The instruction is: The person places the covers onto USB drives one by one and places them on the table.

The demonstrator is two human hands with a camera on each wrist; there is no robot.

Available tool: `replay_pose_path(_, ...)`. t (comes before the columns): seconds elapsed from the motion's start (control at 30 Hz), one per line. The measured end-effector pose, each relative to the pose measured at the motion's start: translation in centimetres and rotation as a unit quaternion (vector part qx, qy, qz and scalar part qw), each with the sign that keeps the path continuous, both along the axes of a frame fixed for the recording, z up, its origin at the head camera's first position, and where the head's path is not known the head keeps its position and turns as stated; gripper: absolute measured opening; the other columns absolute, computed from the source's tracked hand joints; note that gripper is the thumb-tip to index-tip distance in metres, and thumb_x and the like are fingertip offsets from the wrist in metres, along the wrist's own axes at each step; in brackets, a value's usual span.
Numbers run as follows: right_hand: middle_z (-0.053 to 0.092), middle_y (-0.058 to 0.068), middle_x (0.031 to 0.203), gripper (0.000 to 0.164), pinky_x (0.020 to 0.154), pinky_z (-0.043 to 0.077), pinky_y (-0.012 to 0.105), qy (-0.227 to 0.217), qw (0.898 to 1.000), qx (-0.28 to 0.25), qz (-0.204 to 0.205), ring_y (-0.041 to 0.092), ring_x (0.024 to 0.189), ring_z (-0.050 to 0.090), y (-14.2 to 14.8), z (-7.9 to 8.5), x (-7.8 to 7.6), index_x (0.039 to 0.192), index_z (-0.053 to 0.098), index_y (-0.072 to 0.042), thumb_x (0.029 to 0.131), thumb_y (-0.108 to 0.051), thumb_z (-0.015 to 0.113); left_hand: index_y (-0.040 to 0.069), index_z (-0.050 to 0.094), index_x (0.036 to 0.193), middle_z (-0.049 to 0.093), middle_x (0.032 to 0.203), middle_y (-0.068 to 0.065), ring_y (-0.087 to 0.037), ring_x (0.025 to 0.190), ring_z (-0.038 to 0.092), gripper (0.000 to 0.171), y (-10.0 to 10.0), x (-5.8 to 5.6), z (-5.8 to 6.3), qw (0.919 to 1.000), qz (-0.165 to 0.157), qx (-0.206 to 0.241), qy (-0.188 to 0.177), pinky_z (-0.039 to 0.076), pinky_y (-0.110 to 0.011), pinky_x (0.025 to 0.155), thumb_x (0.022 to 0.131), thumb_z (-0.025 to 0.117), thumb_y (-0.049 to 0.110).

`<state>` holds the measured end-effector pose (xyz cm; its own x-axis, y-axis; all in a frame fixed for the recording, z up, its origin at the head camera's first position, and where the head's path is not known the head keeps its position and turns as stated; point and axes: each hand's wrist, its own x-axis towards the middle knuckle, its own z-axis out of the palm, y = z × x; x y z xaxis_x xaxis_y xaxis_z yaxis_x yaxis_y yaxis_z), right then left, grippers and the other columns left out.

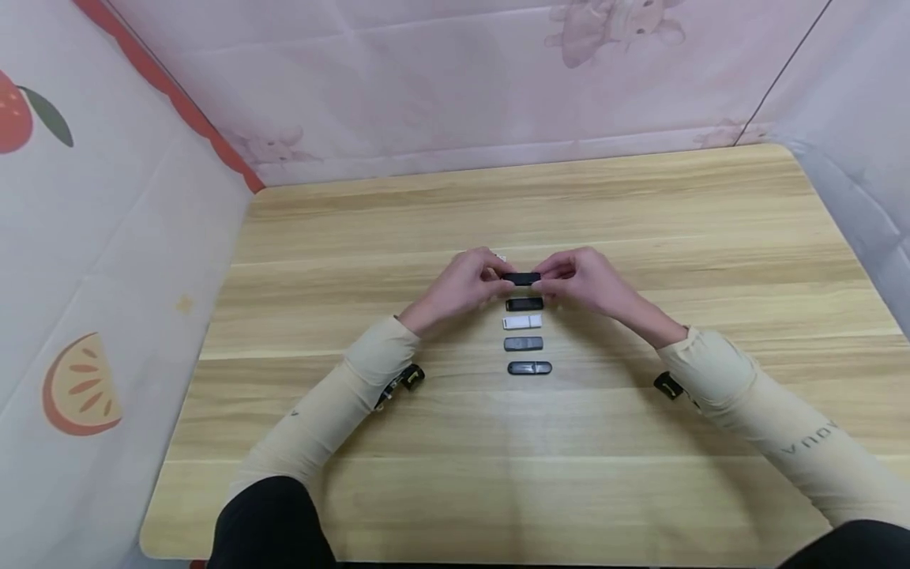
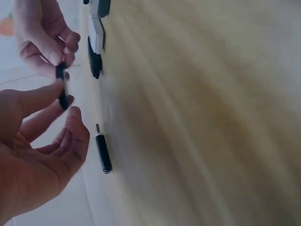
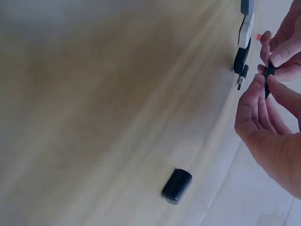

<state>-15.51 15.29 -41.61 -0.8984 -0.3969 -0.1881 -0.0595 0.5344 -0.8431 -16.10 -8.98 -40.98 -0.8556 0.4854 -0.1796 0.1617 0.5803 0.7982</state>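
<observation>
Both hands meet over a black USB stick [image 1: 522,279] at the far end of a column of sticks. My left hand [image 1: 465,282] pinches its left end between thumb and fingers, and my right hand [image 1: 584,280] pinches the right end. In the left wrist view this stick [image 2: 62,85] is above the table, with the left hand [image 2: 44,146] nearest the camera. Beneath that hand lies another black stick [image 2: 104,153], its metal plug bare. On the right hand's side, a short black cylinder [image 3: 177,186] like a cap lies on the table, hidden from the head view.
Toward the body lie a black stick [image 1: 524,305], a white stick [image 1: 522,322], a grey stick [image 1: 523,344] and a dark rounded stick [image 1: 529,368], one below another. The wooden table [image 1: 604,474] is bordered by printed cloth [image 1: 426,87] behind and at the sides.
</observation>
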Motion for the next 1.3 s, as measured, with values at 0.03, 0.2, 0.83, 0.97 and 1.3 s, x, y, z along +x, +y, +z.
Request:
replay_pose_path(0.03, 0.081, 0.018, 0.104, 0.024, 0.065, 0.052, 0.021, 0.002, 1.0, 0.005, 0.0, 0.02, 0.081, 0.075, 0.0, 0.0, -0.2, 0.117, 0.076, -0.003, 0.098, -0.018, 0.077, 0.009, 0.078, 0.121, 0.066, 0.112, -0.007, -0.019, 0.074, 0.063, 0.023, 0.1, -0.1, 0.1, 0.9999, -0.002, -0.012, 0.003, 0.049, -0.023, 0.06, 0.098, 0.075, 0.014)
replay_pose_path(0.2, 0.08, 0.018, 0.105, 0.027, 0.066, 0.051, 0.022, 0.005, 0.999, 0.033, 0.019, 0.024, 0.083, 0.072, 0.3, -0.2, -0.6, 0.122, 0.076, -0.002, 0.099, -0.017, 0.075, 0.009, 0.078, 0.119, 0.071, 0.115, -0.008, -0.018, 0.09, 0.066, 0.022, 0.6, -0.4, -0.2, 0.9982, -0.006, -0.054, 0.025, 0.052, -0.027, 0.076, 0.098, 0.075, 0.013)
replay_pose_path(0.83, 0.077, 0.021, 0.106, 0.021, 0.08, 0.053, 0.03, 0.047, 0.993, 0.098, 0.044, 0.027, 0.094, 0.071, -0.1, -0.4, -0.7, 0.115, 0.072, 0.004, 0.096, -0.007, 0.074, 0.006, 0.078, 0.111, 0.075, 0.106, -0.007, -0.019, 0.096, 0.065, 0.016, 2.3, -0.2, -0.2, 0.9859, -0.014, -0.143, 0.085, 0.052, -0.033, 0.089, 0.096, 0.078, 0.013)
replay_pose_path(0.97, 0.077, 0.021, 0.107, 0.023, 0.081, 0.054, 0.032, 0.049, 0.992, 0.106, 0.05, 0.028, 0.095, 0.071, -0.2, -0.4, -0.7, 0.117, 0.071, 0.004, 0.096, -0.007, 0.074, 0.006, 0.078, 0.111, 0.075, 0.105, -0.007, -0.019, 0.095, 0.065, 0.017, 2.3, -0.1, -0.3, 0.9852, -0.018, -0.147, 0.086, 0.052, -0.032, 0.089, 0.096, 0.078, 0.013)
replay_pose_path(1.3, 0.077, 0.022, 0.11, 0.03, 0.071, 0.053, 0.025, 0.006, 0.998, 0.063, 0.026, 0.027, 0.09, 0.073, 0.8, 0.3, 0.1, 0.129, 0.067, 0.002, 0.105, -0.016, 0.065, 0.006, 0.078, 0.11, 0.074, 0.104, -0.008, -0.019, 0.097, 0.065, 0.016, 2.4, -0.1, -0.3, 0.9833, -0.015, -0.157, 0.091, 0.053, -0.034, 0.091, 0.095, 0.079, 0.013)
